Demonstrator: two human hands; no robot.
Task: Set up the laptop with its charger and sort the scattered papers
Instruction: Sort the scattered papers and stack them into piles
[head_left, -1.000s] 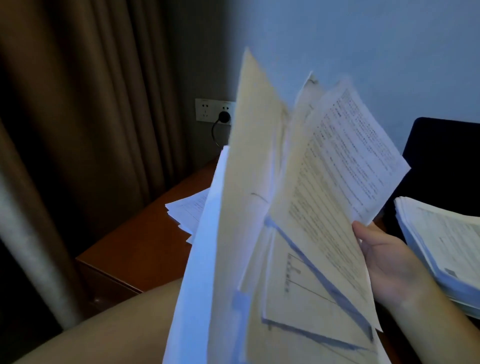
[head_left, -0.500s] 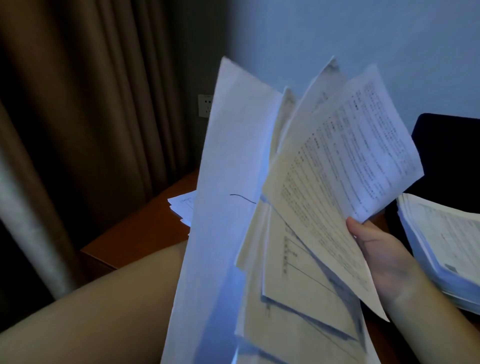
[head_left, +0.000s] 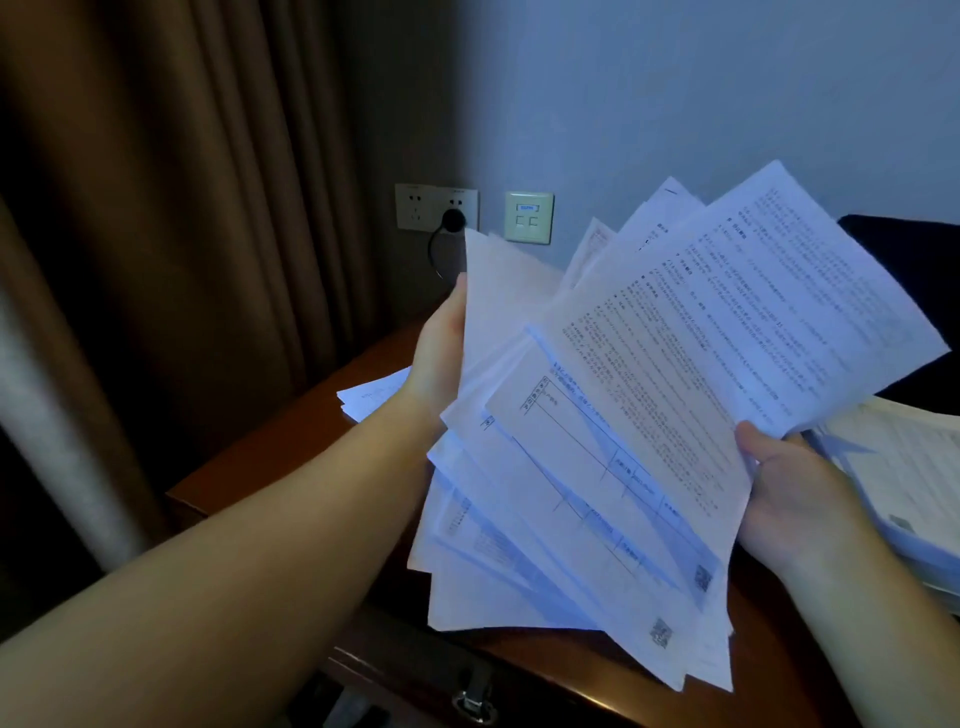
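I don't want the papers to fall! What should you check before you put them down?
1. Left hand holds the fanned papers at their left edge: ok.
2. Right hand grips their right side: ok.
3. Sheets squared into a neat pile: not ok, they splay at different angles.
4. Stack at right is there to receive them: ok.
5. Bare part of desk to tap edges on: ok.
6. Charger plug seated in wall socket: ok.
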